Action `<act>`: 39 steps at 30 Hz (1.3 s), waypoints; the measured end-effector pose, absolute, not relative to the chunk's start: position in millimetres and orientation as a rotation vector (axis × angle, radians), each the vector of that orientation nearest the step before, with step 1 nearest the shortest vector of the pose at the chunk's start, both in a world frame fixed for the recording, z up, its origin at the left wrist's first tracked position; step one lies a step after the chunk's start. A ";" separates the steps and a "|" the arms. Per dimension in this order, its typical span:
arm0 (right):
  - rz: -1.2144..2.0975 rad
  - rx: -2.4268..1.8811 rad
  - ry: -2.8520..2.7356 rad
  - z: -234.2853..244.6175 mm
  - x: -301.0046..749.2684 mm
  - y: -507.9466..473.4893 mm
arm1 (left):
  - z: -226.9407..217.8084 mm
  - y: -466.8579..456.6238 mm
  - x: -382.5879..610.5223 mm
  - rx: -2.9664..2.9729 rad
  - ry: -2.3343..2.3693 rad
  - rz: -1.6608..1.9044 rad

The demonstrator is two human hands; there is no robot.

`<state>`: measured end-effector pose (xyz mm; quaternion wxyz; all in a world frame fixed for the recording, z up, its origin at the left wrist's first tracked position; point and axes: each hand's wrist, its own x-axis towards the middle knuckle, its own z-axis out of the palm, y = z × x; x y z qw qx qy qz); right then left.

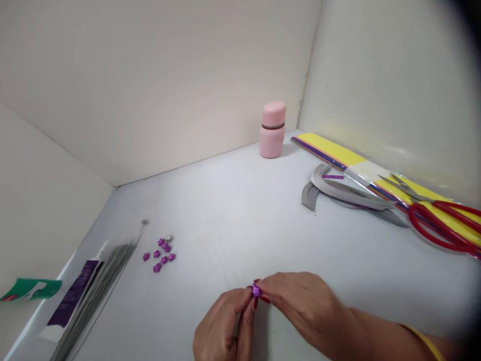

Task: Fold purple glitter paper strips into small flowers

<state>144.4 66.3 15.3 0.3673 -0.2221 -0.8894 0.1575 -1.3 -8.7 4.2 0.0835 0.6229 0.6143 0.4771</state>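
Note:
A small purple paper star (256, 291) is pinched between the fingertips of both hands, just above the white table at the front. My left hand (227, 323) grips it from the left with thumb and forefinger. From the right, my right hand (306, 306) presses on it with closed fingertips. To the left lies a loose cluster of several purple paper stars (157, 254), with a silver star (169, 238) at its upper edge. Farther left, a bundle of thin grey wires (97, 296) rests on the table, and one wire ends in a small silver star (145, 221).
A glue tube (75, 296) lies beside the wires, near a green label (32, 289). A pink flask (272, 130) stands at the back. On the right are grey paper strips (349, 195), red-handled scissors (443, 225) and a yellow paper pack (334, 149). White walls enclose the table.

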 end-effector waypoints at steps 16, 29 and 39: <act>0.684 -0.656 -2.199 14.4 143.2 62.3 | 3.7 -8.9 -0.6 1.951 1.917 1.385; 1.365 -0.820 -2.003 17.7 142.0 64.0 | -3.3 -7.6 -1.4 1.944 1.914 1.477; 1.248 -0.709 -2.001 16.4 142.9 64.7 | -0.7 -7.1 -1.8 1.658 1.752 1.453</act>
